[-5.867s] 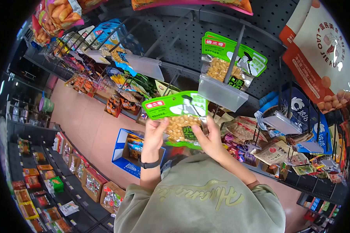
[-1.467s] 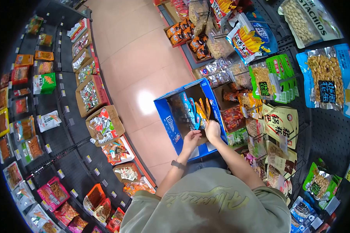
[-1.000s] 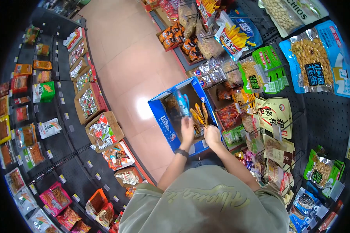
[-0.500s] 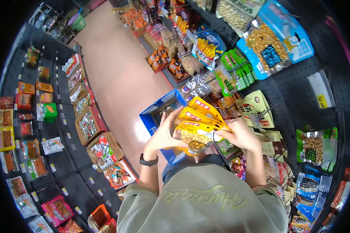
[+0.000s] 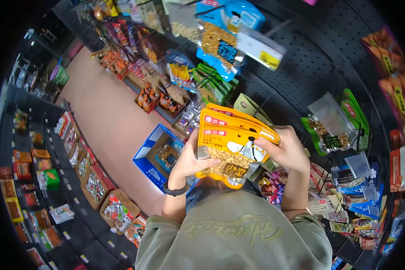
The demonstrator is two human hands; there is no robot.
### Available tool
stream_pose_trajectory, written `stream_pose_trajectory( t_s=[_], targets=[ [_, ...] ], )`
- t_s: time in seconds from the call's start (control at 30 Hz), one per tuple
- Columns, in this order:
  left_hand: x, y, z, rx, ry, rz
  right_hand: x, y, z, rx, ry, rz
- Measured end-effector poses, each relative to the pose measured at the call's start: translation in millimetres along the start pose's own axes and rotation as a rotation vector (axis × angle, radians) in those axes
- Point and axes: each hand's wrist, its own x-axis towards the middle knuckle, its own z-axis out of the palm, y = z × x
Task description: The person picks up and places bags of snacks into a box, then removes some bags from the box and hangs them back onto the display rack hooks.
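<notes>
A small stack of yellow snack bags is held up in front of my chest, fanned slightly at the top. Pale seed- or nut-like pieces show through the front bag's clear window. My left hand grips the stack's left side, its thumb across the front window. On the other side, my right hand holds the upper right edge, thumb on the printed front and fingers behind. Below and left of the bags stands an open blue box with a clear-windowed packet inside.
A pegboard rack on the right carries hooks, a price tag, blue nut bags and green bags. Left across the aisle floor, shelves hold packets and cardboard boxes of small snacks.
My view has swung right toward the pegboard. The yellow bags have turned more face-on and sit closer together, still held by both hands. More of the blue box's inside shows.
</notes>
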Motion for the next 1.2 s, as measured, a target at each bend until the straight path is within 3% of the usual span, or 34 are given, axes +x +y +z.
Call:
stream_pose_trajectory(
  t_s=[0.1,0.23,0.27,0.33,0.37,0.4,0.47,0.57,0.67,0.8,0.93,0.97,1.07,1.1,1.2],
  targets=[
    [7,-12,24,-0.173,-0.02,-0.009,-15,0,-2,0.286,0.186,0.242],
    [3,-37,44,-0.333,0.029,-0.073,-32,29,1,0.527,0.278,-0.014],
    [2,-42,46,-0.365,0.046,-0.109,-42,26,-1,0.628,0.24,0.15],
    [5,-42,50,-0.392,0.016,-0.089,-43,38,16,0.718,0.311,0.062],
    [4,-40,51,-0.413,-0.001,-0.116,-52,54,22,0.724,0.311,0.208],
    [3,-39,51,-0.436,-0.013,-0.143,-52,49,21,0.656,0.302,0.259],
    [2,-51,49,-0.461,-0.009,-0.169,-52,39,24,0.82,0.34,0.268],
    [-2,-50,57,-0.53,0.044,-0.181,-49,32,23,0.602,0.387,0.196],
    [-12,-49,61,-0.571,0.067,-0.26,-50,28,18,0.618,0.316,0.158],
    [-11,-55,68,-0.728,-0.054,-0.199,-53,42,19,0.527,0.413,0.295],
    [-13,-65,74,-0.801,-0.114,-0.319,-57,16,11,0.405,0.5,0.258],
    [-16,-67,73,-0.848,-0.135,-0.401,-59,14,7,0.238,0.517,0.211],
    [-20,-83,72,-0.889,-0.219,-0.456,-56,4,-3,0.231,0.716,0.141],
    [-21,-79,73,-0.877,-0.198,-0.477,-58,5,-12,0.151,0.67,0.181],
    [-22,-91,71,-0.931,-0.187,-0.393,-58,12,-21,0.114,0.675,0.169]
  ],
)
